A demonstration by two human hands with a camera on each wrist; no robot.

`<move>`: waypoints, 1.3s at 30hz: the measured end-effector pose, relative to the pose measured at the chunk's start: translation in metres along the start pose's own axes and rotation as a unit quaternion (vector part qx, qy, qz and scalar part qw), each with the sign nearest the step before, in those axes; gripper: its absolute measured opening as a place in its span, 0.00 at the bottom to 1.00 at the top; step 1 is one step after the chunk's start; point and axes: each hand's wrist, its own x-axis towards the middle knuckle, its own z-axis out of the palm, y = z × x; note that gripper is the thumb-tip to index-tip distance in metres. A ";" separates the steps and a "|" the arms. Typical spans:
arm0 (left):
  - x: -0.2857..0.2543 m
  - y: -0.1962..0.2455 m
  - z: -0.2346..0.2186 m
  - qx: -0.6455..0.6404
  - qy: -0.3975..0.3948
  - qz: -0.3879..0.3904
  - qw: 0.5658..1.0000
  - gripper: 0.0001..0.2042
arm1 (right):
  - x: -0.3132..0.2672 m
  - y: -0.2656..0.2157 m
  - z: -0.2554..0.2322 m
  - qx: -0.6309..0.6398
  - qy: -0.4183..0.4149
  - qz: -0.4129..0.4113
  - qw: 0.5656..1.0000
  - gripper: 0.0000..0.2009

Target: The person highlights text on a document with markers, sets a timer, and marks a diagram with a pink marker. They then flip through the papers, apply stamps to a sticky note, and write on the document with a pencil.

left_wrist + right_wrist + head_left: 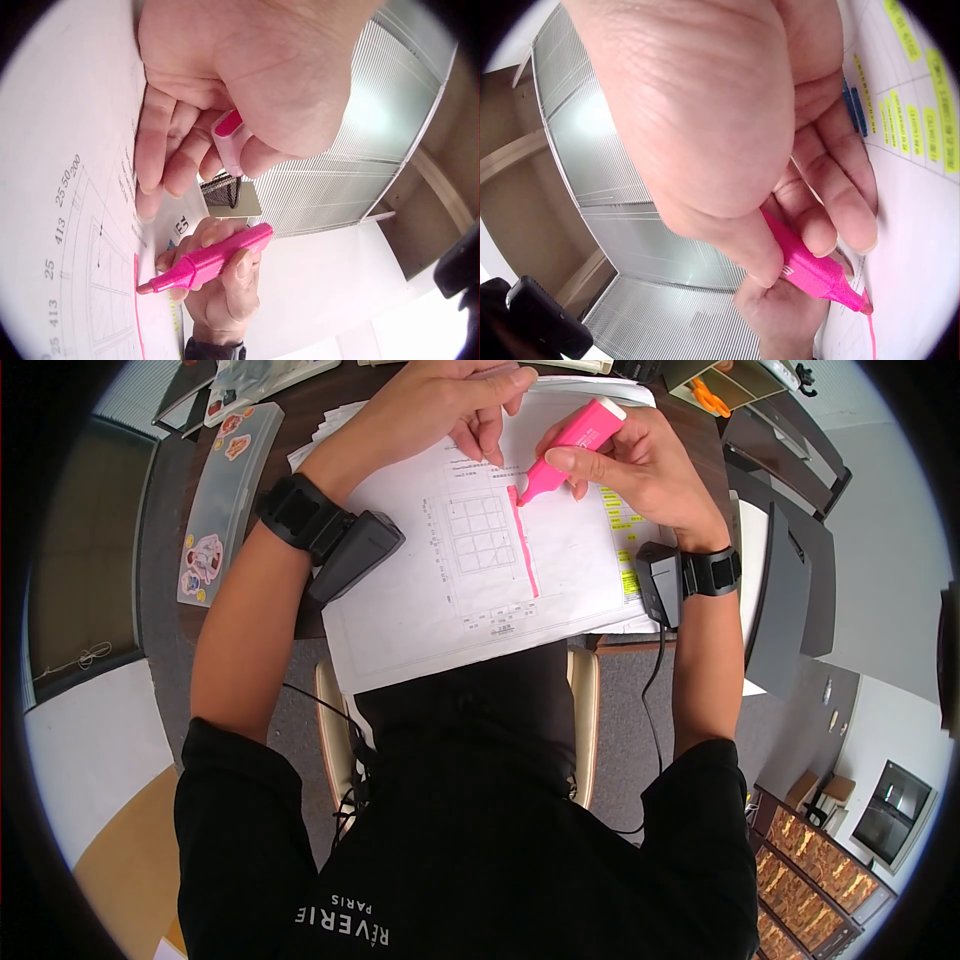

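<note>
My right hand (650, 475) grips a pink highlighter (575, 445) between thumb and fingers, its tip down at the upper end of a pink stroke (526, 550). This stroke runs along the right side of a gridded line drawing printed on a large white sheet (390, 645). My left hand (455, 405) rests over the sheet's upper part, fingers loosely bent. In the left wrist view, that hand holds the highlighter's cap (233, 144), pink inside, between thumb and fingers. Seen from the right wrist, the highlighter's tip touches the paper where the pink line ends.
A sheet with yellow-highlighted text (625, 525) lies partly beneath the drawing at the right. Left of the papers is a translucent box with stickers (240, 475). Orange scissors (710, 398) stand in an organizer at the back right. A black mesh holder (223, 193) is behind the hands.
</note>
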 end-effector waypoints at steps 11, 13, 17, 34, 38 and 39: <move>0.000 0.000 0.000 0.006 0.001 0.000 1.000 0.18 | -0.001 0.000 0.002 0.018 -0.003 0.003 1.000 0.10; 0.000 0.001 0.000 0.004 0.003 -0.001 1.000 0.18 | -0.001 -0.002 0.002 0.030 -0.007 0.003 1.000 0.10; 0.000 0.000 0.000 0.004 0.002 -0.004 1.000 0.18 | -0.001 -0.001 0.001 0.021 -0.004 0.002 1.000 0.10; -0.001 0.002 0.000 0.012 0.003 -0.005 1.000 0.18 | -0.002 -0.002 0.003 0.008 -0.022 0.003 1.000 0.10; -0.001 0.003 0.001 0.017 0.007 -0.008 1.000 0.18 | -0.003 -0.004 0.004 0.006 -0.018 -0.002 1.000 0.10; -0.001 0.003 0.001 0.015 0.009 -0.010 1.000 0.18 | -0.003 -0.004 0.004 0.002 -0.019 -0.001 1.000 0.10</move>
